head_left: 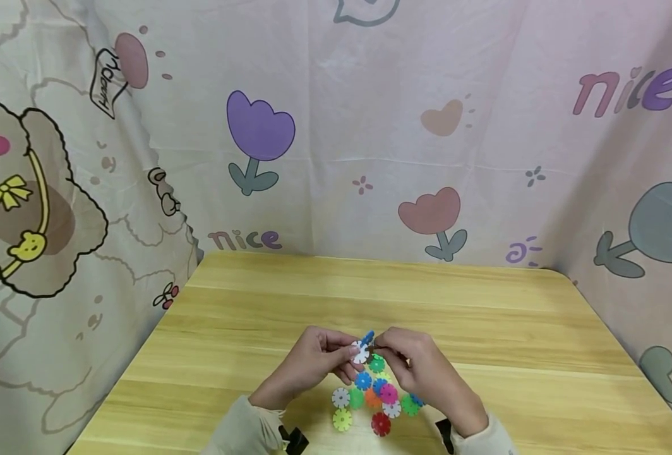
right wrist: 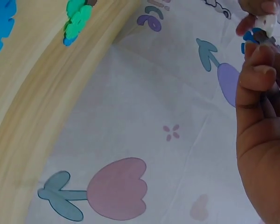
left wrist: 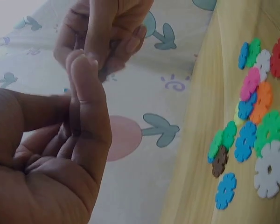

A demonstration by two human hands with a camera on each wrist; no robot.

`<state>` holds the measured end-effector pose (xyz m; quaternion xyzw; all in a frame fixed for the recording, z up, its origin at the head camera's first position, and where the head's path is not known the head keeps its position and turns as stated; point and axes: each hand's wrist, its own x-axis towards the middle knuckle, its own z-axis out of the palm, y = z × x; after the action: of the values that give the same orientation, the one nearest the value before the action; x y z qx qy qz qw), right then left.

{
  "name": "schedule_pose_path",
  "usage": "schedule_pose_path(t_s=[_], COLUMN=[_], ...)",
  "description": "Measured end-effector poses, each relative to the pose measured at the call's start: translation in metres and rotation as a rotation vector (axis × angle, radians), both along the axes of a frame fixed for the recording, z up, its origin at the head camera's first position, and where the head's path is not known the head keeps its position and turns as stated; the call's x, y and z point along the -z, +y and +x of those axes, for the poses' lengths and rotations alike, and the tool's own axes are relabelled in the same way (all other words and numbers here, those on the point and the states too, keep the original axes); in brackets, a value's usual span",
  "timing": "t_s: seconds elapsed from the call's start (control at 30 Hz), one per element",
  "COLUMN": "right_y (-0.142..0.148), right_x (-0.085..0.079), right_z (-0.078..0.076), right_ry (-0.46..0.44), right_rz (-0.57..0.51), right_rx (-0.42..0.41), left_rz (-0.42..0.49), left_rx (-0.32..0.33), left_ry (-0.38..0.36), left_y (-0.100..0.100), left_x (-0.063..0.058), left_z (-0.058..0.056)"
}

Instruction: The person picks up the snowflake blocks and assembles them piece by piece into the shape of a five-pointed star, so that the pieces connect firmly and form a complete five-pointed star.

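Observation:
Above the table, my left hand [head_left: 313, 361] pinches a white notched plastic disc [head_left: 360, 354] between thumb and fingers. A blue notched disc [right wrist: 250, 37] is set crosswise against the white one. From the other side, my right hand [head_left: 429, 366] meets these pieces, its thumb and index fingertips pinching a small brownish disc [right wrist: 261, 36] that they mostly cover. In the left wrist view, the fingers hide nearly all of the held discs.
Loose notched discs lie on the wooden table [head_left: 245, 303] below and between the hands: a red disc [head_left: 381, 424], a pink disc [head_left: 389, 394], a yellow disc [head_left: 342, 419], a brown disc [left wrist: 219, 161] and several others, some overlapping. A printed curtain [head_left: 336, 126] stands behind the table.

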<state>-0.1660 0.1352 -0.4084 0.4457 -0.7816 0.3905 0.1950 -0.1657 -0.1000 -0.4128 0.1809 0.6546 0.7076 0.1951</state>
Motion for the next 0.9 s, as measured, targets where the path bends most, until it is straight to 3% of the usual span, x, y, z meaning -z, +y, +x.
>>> schedule_pose_path(t_s=[0.17,0.47,0.57,0.7,0.8,0.9], right_y=[-0.003,-0.002,0.003,0.019,0.041,0.066], right_x=[0.003,0.005,0.005,0.009,0.016,0.025], right_z=[0.0,-0.004,-0.008,-0.019,-0.029,-0.038], right_ry=[0.045,0.016,-0.008,-0.003,0.005,-0.048], right_rz=[-0.017,-0.004,-0.009,-0.041,-0.056,-0.034], right_rx=[0.005,0.027,0.021,0.051,0.152,0.297], left_rz=[0.037,0.027,-0.081,-0.345,-0.488,-0.547], left_rx=[-0.019,-0.05,-0.058,-0.095,-0.063,0.012], left_ry=[-0.025,-0.009,0.086,0.275,0.337,0.332], left_y=[0.006,0.012,0.009,-0.002,-0.012,-0.02], left_x=[-0.002,0.005,0.009,0.015,0.024,0.035], left_z=[0.004,0.003,0.001,-0.002,-0.001,0.001])
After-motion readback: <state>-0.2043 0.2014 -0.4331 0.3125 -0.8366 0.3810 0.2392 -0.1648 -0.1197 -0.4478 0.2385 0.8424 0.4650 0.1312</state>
